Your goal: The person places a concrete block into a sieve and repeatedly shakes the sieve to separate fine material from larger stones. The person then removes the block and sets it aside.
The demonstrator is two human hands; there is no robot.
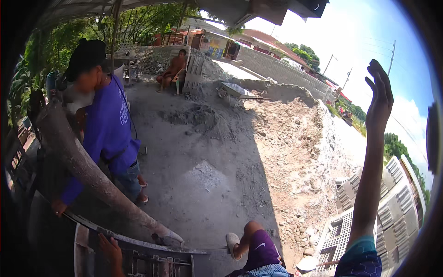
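Observation:
My left hand is at the lower left, its fingers stretched out over the edge of a dark metal machine frame. Nothing shows in its grasp. My right hand is raised high at the right, clear of everything, with the fingers up and the thumb apart. A long, thick, rusty metal beam slants from the upper left down to the frame. Beyond it a co-worker in a purple long-sleeved shirt and dark cap leans over, one hand on the frame's far left end.
Grey powdery ground with a pale patch lies ahead. A wheelbarrow stands near a dirt heap; another person sits on a chair. Rubble runs along the right, and concrete blocks are stacked at the lower right.

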